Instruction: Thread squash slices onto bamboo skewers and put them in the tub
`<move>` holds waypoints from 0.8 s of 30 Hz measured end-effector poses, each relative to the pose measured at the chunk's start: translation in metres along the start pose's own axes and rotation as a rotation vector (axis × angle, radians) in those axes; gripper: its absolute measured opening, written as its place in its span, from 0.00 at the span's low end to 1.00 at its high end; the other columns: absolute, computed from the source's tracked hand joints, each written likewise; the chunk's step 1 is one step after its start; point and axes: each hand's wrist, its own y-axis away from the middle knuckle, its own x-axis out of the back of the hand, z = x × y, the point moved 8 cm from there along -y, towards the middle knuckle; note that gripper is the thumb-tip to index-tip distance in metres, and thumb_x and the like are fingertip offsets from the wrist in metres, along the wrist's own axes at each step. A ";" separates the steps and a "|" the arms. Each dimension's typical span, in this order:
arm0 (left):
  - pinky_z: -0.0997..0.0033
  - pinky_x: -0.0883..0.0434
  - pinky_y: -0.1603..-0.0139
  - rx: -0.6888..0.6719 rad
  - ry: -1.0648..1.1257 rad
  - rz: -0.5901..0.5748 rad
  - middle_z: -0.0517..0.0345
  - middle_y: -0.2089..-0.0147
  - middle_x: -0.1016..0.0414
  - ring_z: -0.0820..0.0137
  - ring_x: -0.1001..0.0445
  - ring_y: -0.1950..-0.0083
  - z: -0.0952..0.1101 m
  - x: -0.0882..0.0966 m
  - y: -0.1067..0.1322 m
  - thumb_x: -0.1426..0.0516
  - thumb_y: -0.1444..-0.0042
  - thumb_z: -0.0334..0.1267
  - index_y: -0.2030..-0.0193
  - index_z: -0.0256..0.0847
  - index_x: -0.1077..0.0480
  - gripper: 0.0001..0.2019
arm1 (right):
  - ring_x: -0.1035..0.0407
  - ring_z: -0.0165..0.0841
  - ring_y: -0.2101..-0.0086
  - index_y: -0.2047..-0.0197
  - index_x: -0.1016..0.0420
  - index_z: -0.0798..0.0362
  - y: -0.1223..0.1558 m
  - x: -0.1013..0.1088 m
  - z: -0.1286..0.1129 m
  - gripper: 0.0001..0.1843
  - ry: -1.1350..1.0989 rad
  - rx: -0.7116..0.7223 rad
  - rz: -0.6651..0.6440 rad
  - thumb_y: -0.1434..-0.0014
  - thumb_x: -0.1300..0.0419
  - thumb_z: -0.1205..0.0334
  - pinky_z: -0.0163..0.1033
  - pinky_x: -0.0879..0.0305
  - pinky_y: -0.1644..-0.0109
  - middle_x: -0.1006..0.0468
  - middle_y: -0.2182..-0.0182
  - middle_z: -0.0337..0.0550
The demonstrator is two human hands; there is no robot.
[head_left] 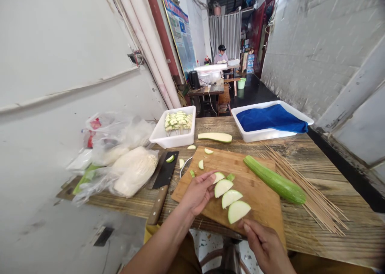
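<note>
Half-round zucchini slices (pixel 239 211) sit in a row on a skewer above the cutting board (pixel 258 210). My left hand (pixel 198 192) pinches the slice (pixel 219 178) at the far end of the row. At the near end, my right hand (pixel 263 242) is closed around the skewer's end, most of which its fingers hide. A whole green zucchini (pixel 275 180) lies across the board's right side. Small offcuts (pixel 201 164) are scattered on the board's left part. A cleaver (pixel 164 178) with a wooden handle rests on the table left of the board, a cut piece on its blade.
A white tray (pixel 192 141) holds finished zucchini skewers. Another white tray (pixel 255 137) has a blue cloth (pixel 267 117) in it. A halved zucchini (pixel 215 137) lies behind the board, loose skewers (pixel 309 194) at right, plastic bags (pixel 135 172) at left. A person (pixel 221 55) sits far back.
</note>
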 end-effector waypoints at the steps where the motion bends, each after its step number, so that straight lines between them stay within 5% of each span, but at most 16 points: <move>1: 0.75 0.29 0.68 -0.002 0.000 -0.004 0.49 0.62 0.24 0.73 0.27 0.68 0.000 0.000 0.000 0.40 0.53 0.31 0.59 0.34 0.29 0.13 | 0.28 0.30 0.76 0.65 0.28 0.54 0.000 0.000 0.000 0.11 0.008 0.003 0.005 0.40 0.51 0.65 0.28 0.33 0.70 0.23 0.75 0.41; 7: 0.74 0.28 0.66 -0.012 0.036 0.010 0.49 0.64 0.24 0.72 0.26 0.67 0.001 -0.004 -0.002 0.41 0.52 0.31 0.59 0.33 0.30 0.12 | 0.27 0.31 0.76 0.66 0.28 0.55 -0.001 -0.001 0.003 0.12 0.023 -0.023 0.010 0.39 0.51 0.64 0.28 0.32 0.70 0.24 0.78 0.41; 16: 0.67 0.30 0.56 -0.142 0.146 -0.149 0.51 0.58 0.27 0.68 0.28 0.58 0.005 -0.034 0.008 0.44 0.47 0.39 0.57 0.37 0.33 0.13 | 0.26 0.32 0.71 0.64 0.28 0.55 -0.014 -0.003 0.001 0.12 0.080 0.099 0.198 0.38 0.52 0.63 0.29 0.32 0.66 0.22 0.72 0.45; 24: 0.71 0.31 0.61 -0.114 0.126 -0.127 0.51 0.60 0.26 0.69 0.27 0.62 -0.010 -0.045 0.013 0.41 0.51 0.42 0.57 0.35 0.32 0.16 | 0.30 0.30 0.78 0.66 0.26 0.56 -0.019 -0.006 0.000 0.16 0.068 -0.025 0.228 0.38 0.53 0.60 0.29 0.35 0.73 0.25 0.79 0.41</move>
